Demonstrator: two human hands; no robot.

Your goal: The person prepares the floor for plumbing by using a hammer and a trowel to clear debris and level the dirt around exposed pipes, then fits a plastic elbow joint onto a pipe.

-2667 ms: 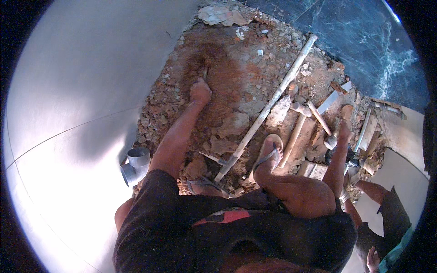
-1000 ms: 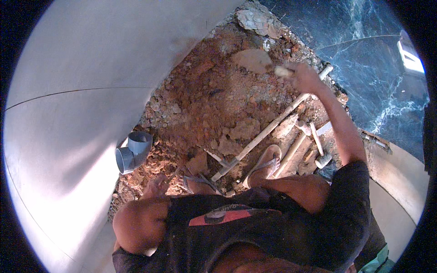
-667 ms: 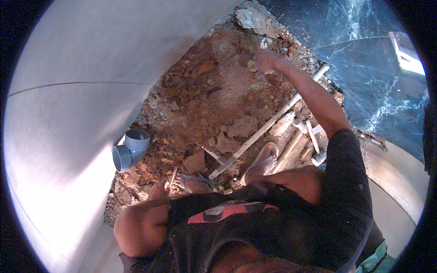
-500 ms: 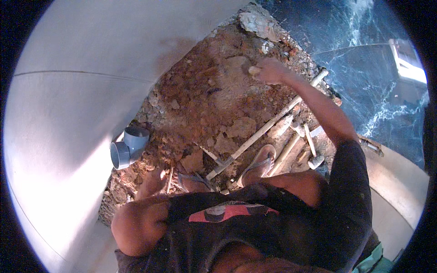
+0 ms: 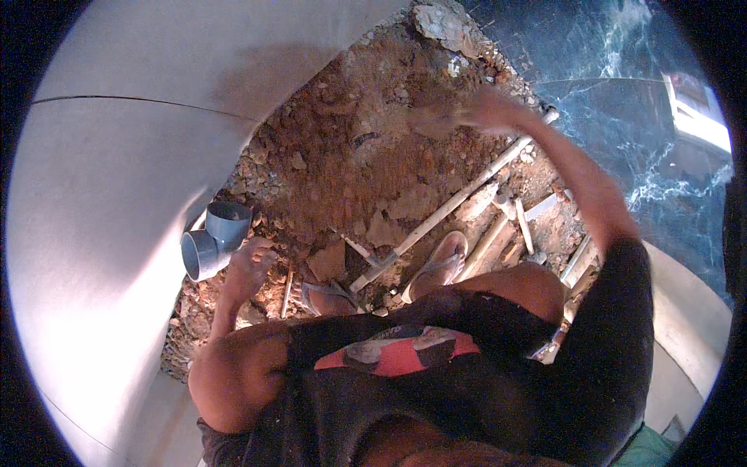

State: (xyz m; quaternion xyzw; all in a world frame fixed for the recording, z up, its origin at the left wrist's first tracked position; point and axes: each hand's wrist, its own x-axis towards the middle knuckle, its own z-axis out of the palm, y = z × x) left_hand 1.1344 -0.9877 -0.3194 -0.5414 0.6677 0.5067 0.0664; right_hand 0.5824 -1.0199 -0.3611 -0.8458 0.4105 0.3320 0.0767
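Note:
My right hand [image 5: 494, 113] reaches out over the far part of a patch of reddish-brown soil [image 5: 319, 179]. It is smeared by motion, so its fingers and anything in them cannot be made out. Low on the left, my left hand [image 5: 249, 268] is raised with loosely bent fingers and nothing visible in it. Close beside it, against the pale wall, stands a grey elbow-like plastic pipe fitting [image 5: 226, 226] with two round openings showing. A long wooden-handled digging tool [image 5: 459, 208] lies slantwise across the soil, its narrow head near my feet.
My sandalled feet [image 5: 443, 268] stand on the soil. On the right lie a hammer [image 5: 524, 226], a wooden handle [image 5: 484, 247] and a flat metal blade [image 5: 542, 206]. A concrete chunk [image 5: 445, 27] sits at the far corner. Pale wall [image 5: 140, 171] and dark blue marbled tile [image 5: 599, 148] border the soil.
My left hand has risen from the soil to beside the pipe fitting. My right hand has moved slightly right and is more blurred. The view has shifted a little.

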